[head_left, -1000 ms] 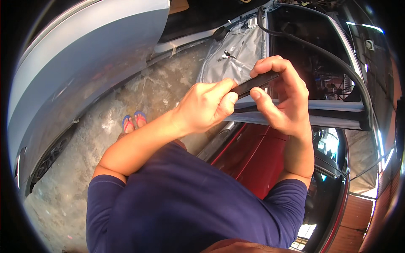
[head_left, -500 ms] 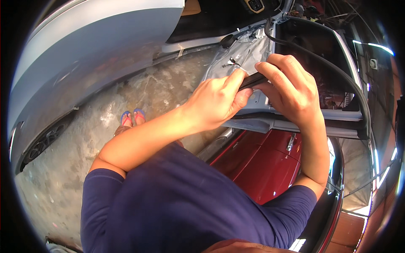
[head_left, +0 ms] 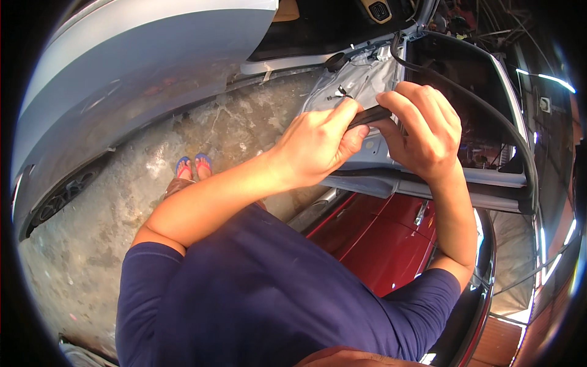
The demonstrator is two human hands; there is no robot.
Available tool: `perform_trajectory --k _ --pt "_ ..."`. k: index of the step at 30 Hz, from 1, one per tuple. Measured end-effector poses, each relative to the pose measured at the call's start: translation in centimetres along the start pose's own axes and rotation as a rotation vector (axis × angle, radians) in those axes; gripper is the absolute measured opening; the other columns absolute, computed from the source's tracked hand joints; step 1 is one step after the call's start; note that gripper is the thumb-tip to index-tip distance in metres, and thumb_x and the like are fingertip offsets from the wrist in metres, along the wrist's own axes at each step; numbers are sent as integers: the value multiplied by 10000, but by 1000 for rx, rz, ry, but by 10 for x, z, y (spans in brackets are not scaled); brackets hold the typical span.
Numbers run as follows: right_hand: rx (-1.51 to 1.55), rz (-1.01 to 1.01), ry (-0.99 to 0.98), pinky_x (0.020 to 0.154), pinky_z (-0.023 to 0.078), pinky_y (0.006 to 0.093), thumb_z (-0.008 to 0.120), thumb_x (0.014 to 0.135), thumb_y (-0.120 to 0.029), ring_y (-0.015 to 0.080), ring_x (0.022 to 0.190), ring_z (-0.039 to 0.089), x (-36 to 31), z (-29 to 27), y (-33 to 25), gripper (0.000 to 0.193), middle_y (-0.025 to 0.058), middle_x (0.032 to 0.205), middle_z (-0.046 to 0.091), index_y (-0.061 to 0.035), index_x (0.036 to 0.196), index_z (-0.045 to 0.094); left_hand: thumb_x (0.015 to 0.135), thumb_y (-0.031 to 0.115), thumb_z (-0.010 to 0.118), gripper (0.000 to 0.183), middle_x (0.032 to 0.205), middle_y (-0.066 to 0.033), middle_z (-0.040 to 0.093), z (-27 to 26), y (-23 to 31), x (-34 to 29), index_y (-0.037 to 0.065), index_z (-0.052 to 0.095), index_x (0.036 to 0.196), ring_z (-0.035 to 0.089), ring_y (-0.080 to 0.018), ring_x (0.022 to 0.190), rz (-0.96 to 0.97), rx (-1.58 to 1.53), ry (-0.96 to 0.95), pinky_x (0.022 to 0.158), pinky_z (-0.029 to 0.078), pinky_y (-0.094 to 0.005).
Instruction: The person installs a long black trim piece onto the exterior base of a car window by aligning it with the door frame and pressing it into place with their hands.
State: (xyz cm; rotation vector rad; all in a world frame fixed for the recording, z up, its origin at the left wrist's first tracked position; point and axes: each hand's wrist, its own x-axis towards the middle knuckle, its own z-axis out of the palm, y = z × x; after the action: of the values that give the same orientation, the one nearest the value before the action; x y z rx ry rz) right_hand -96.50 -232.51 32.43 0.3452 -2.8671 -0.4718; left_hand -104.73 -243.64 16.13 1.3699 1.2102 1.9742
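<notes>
My left hand (head_left: 318,142) is closed, pinching one end of a short visible length of black rubber weatherstrip (head_left: 370,117) between thumb and fingers. At the strip's other end, my right hand (head_left: 425,131) grips it with thumb and fingertips. Both hands are over an open grey car door (head_left: 372,145), whose inner side is bare and covered with a silvery sheet (head_left: 373,76). Small black and white wire connectors (head_left: 340,93) stick out of that sheet. A long black rubber seal (head_left: 510,116) loops around the door's window frame; my hands hide whether it joins the held piece.
A grey car body (head_left: 147,67) fills the upper left, its wheel (head_left: 67,196) at far left. A dark red car (head_left: 373,238) stands close below the door. My feet in sandals (head_left: 194,166) are on the stained concrete floor (head_left: 128,226).
The view has shifted slightly, so the cars and door sit a little differently in it. Both hands keep their hold on the weatherstrip; the right fingers look slightly more spread.
</notes>
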Motion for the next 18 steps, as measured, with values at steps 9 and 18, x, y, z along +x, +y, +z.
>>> perform_trajectory --k 9,18 --pt "626 459 -53 678 534 262 770 825 -76 147 839 646 4 -2 -10 464 85 1034 670 -12 1252 599 1033 287 514 329 782 -174 625 -11 -9 4 -14 554 1157 647 -324 696 -58 -248 11 631 481 -390" --pt "1118 727 191 796 556 259 657 925 -6 101 952 595 0 36 -22 458 61 1053 624 27 1360 519 1065 343 444 403 825 -2 560 -20 -15 6 -1 581 1223 490 -78 696 -125 -214 18 638 412 -247"
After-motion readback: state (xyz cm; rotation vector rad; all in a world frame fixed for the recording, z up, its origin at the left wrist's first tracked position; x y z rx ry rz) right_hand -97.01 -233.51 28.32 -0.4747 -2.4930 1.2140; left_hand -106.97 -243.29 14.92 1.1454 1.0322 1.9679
